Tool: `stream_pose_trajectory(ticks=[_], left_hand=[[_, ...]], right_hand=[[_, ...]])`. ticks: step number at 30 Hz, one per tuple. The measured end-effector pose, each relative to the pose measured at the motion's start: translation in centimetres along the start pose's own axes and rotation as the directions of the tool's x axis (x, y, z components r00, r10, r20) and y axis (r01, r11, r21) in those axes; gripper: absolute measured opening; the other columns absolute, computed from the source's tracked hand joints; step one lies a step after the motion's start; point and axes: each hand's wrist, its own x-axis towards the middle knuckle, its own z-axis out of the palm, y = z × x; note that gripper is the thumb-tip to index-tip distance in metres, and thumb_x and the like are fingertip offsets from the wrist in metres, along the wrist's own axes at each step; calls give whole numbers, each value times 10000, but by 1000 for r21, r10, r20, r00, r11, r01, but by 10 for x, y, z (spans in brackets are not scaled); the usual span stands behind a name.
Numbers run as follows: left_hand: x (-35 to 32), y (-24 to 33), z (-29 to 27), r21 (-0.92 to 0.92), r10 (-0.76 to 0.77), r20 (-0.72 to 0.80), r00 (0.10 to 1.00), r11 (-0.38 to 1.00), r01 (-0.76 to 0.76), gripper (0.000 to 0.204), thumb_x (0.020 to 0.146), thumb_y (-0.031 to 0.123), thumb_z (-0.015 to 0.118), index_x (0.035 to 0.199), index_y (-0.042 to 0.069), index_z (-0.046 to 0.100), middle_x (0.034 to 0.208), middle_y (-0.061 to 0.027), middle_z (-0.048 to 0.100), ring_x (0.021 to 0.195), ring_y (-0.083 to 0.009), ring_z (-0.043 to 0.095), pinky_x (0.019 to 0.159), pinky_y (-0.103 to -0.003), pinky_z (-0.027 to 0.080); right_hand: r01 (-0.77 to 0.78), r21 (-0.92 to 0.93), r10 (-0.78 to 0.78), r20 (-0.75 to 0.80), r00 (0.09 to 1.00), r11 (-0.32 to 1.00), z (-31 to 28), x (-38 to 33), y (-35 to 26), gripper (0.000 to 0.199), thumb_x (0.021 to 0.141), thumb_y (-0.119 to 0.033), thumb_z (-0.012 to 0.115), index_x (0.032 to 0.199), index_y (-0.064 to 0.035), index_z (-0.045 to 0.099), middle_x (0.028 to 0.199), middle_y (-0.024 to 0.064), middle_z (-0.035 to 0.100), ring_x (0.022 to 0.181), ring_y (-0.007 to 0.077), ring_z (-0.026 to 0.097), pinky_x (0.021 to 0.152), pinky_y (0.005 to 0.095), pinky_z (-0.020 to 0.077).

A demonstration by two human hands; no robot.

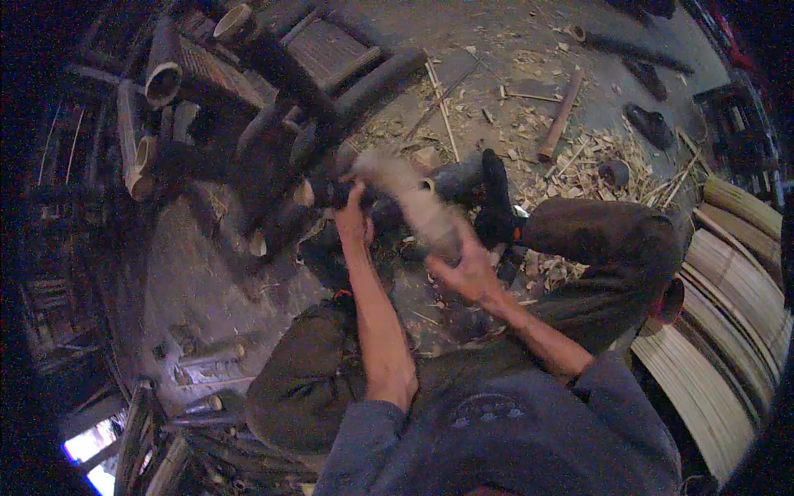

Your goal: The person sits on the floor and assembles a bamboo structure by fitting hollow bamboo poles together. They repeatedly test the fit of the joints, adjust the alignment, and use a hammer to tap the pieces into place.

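Note:
My left hand is closed near the end of a dark, rounded piece, in front of the bamboo frame; what exactly its fingers grip is hard to make out. A pale, long wooden-looking piece, smeared by motion, slants between my two hands. At its lower end is my right hand, its fingers curled about that end with the thumb on the left side. The upper end of the pale piece comes close to my left hand. My bent legs lie on both sides below my hands.
A bamboo frame with slatted panels stands at the far left, its open tube ends pointing at me. Wood chips cover the floor ahead, with a brown bamboo piece among them. Split bamboo strips lie at my right, poles at lower left.

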Motion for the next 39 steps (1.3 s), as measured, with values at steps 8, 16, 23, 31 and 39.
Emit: stream_pose_trajectory(ticks=[8, 16, 23, 31, 39], left_hand=[[20, -110, -74, 91, 263, 145, 954, 956, -278, 354, 741, 28, 699, 1047, 78, 530, 1022, -62, 583, 930, -185, 577, 873, -333, 471], [-9, -109, -38, -28, -60, -8, 998, 998, 59, 430, 744, 60, 715, 1123, 83, 512, 1052, -58, 564, 974, -184, 553, 879, -308, 453], [-57, -94, 39, 281, 128, 395, 910, 926, -252, 567, 728, 119, 752, 1223, 82, 477, 1109, -75, 539, 1037, -211, 529, 906, -321, 433], [-56, -120, 84, 477, 116, 867, 485, 87, -875, 414, 686, 105, 645, 1089, 152, 559, 1158, -147, 497, 1126, -328, 475, 1019, -429, 342], [-16, -112, 78, 463, 236, 877, 418, -186, -867, 251, 851, 165, 491, 1096, 135, 542, 1339, -202, 386, 1271, -378, 342, 1046, -462, 301]], right_hand=[[583, 45, -560, 350, 751, 811, 72, -29, -102, 761, 751, -417, 694, 1343, -64, 372, 1108, 194, 605, 1003, 360, 595, 906, 404, 462], [89, -255, -9, 300, 954, 963, 40, 30, -52, 758, 793, -434, 642, 1361, -45, 324, 1033, 226, 622, 920, 432, 597, 783, 457, 496], [-83, -242, 49, -143, 988, 967, -59, 89, -52, 611, 818, -462, 592, 1211, -6, 489, 1034, 260, 607, 979, 395, 585, 791, 449, 451], [-26, -620, -167, -250, 954, 784, -183, 113, 141, 546, 881, -425, 523, 1220, 1, 490, 1046, 217, 614, 947, 365, 600, 768, 432, 458], [-138, -238, 180, 161, 970, 961, -95, 83, 30, 530, 889, -425, 553, 1233, -23, 535, 1076, 92, 622, 945, 182, 578, 835, 308, 440]])
